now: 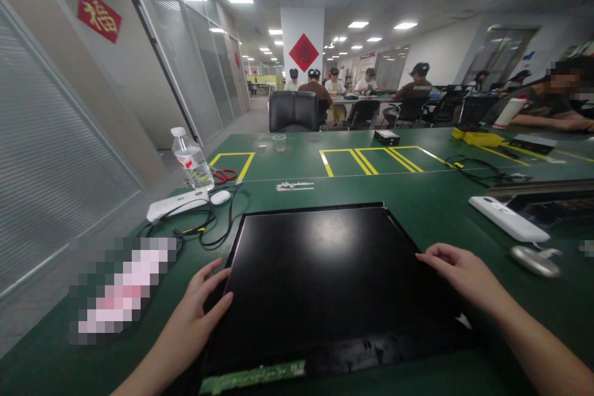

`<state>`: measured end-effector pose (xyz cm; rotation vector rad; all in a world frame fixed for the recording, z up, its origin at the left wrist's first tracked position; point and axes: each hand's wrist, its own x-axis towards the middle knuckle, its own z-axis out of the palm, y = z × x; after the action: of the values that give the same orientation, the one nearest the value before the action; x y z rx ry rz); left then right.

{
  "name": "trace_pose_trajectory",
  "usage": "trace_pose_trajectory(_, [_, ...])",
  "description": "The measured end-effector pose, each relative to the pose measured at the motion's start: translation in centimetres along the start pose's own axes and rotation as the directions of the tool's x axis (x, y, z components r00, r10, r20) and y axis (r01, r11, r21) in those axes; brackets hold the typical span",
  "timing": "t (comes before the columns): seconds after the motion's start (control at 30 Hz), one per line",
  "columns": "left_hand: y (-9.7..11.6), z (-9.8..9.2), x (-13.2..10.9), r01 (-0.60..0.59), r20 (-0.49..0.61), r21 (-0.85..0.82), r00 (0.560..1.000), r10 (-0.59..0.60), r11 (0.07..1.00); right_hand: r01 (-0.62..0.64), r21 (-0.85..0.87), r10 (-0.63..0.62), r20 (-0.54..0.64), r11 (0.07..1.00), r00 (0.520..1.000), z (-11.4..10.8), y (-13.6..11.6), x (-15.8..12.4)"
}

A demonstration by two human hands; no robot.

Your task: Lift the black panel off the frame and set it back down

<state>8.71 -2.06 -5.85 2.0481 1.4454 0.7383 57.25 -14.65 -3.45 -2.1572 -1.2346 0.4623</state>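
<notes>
A large black display panel lies flat on the green table, with a green circuit strip along its near edge. My left hand rests at the panel's left edge, fingers spread, the thumb over its surface. At the right edge, the thumb and forefinger of my right hand are pressed together at the frame; whether they grip the edge is too small to tell.
On the left are a water bottle, red scissors, a white power strip and black cables. A white device and another panel lie right. Yellow tape marks the far table; people sit beyond.
</notes>
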Motion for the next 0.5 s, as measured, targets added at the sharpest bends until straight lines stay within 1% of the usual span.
trace_pose_trajectory(0.17, [-0.06,0.15,-0.21,-0.042,0.001,0.054,0.999,0.042,0.998,-0.014,0.015,0.014,-0.004,1.000,1.000,0.04,0.10,0.12])
trace_pose_trajectory(0.37, [-0.07,-0.12,-0.20,-0.092,0.012,0.101,0.996,0.091,0.991,-0.029,0.000,0.029,0.002,1.000,1.000,0.24,0.24,0.08])
trace_pose_trajectory(0.5, [-0.20,0.04,-0.27,-0.121,0.025,0.114,0.993,0.118,0.986,-0.013,-0.019,0.013,0.001,1.000,1.000,0.38,0.28,-0.01])
